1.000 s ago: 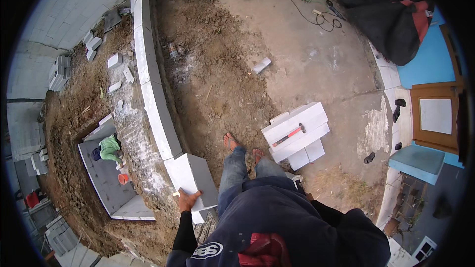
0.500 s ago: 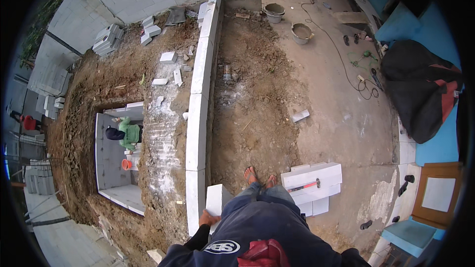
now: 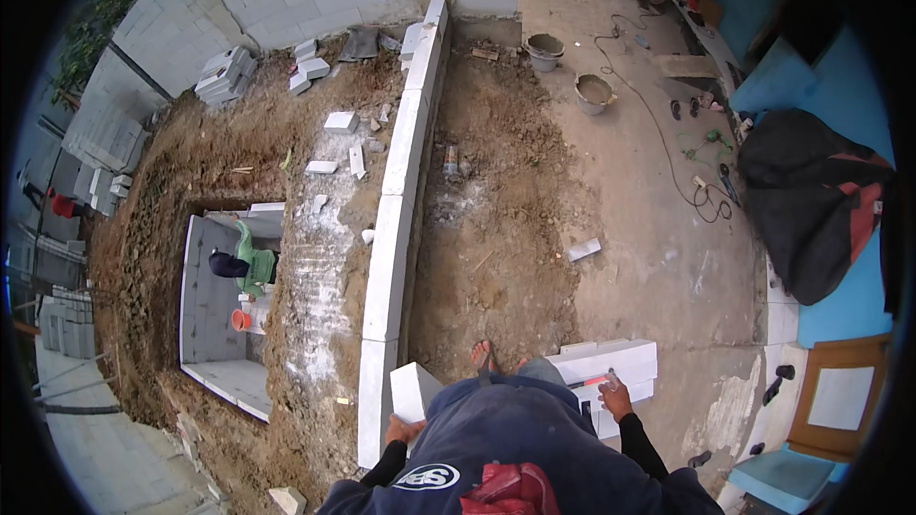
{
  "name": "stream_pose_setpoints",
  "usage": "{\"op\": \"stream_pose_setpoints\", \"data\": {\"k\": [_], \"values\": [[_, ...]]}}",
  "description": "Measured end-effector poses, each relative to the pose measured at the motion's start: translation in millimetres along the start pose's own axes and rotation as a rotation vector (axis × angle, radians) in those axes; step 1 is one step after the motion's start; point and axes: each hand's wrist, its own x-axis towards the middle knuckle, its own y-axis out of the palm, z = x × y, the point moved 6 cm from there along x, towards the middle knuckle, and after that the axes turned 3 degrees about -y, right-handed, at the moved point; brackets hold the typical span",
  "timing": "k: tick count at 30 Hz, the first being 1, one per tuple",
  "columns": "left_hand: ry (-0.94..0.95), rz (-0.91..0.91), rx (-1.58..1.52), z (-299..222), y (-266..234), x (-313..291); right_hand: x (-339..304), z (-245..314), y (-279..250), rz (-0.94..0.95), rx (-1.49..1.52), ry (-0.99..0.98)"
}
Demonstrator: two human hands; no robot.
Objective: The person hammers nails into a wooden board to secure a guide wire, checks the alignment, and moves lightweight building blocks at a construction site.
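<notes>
Beside the low wall [image 3: 380, 272], my left hand [image 3: 405, 430] grips the near end of a white lightweight block [image 3: 411, 391], which stands tilted. My fingers curl over its edge, and my torso hides part of the block. On the right, a stack of white blocks [image 3: 625, 360] lies by my feet. My right hand [image 3: 616, 397] has closed around the head end of a hammer; its red and dark handle [image 3: 588, 383] points left across the stack.
Left of the wall, a person in green [image 3: 255, 263] works in a block-lined pit [image 3: 212, 317] beside an orange bucket [image 3: 240, 320]. Ahead are two mortar buckets [image 3: 593, 93], a loose block [image 3: 584, 249] and a cable [image 3: 658, 133] across the floor. A dark cover [image 3: 797, 200] hangs at right.
My right hand has come into view and taken hold of the hammer lying on the stack. Under my left hand, the block has tilted. The person in the pit has raised an arm.
</notes>
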Motion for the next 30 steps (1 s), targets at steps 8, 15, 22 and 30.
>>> {"op": "stream_pose_setpoints", "data": {"k": [8, 15, 22, 30], "values": [[-0.017, -0.002, 0.009, -21, -11, -18, 17, 32, -45, -0.149, -0.035, -0.069], [0.013, -0.008, -0.028, -17, 2, -15, -21, -26, -23, 0.024, -0.161, 0.203], [0.004, 0.023, -0.001, -17, -4, -25, -43, -32, -26, 0.041, -0.147, 0.271], [0.142, -0.027, -0.006, -31, -9, -16, -41, 4, -51, -0.028, -0.121, 0.149]]}}
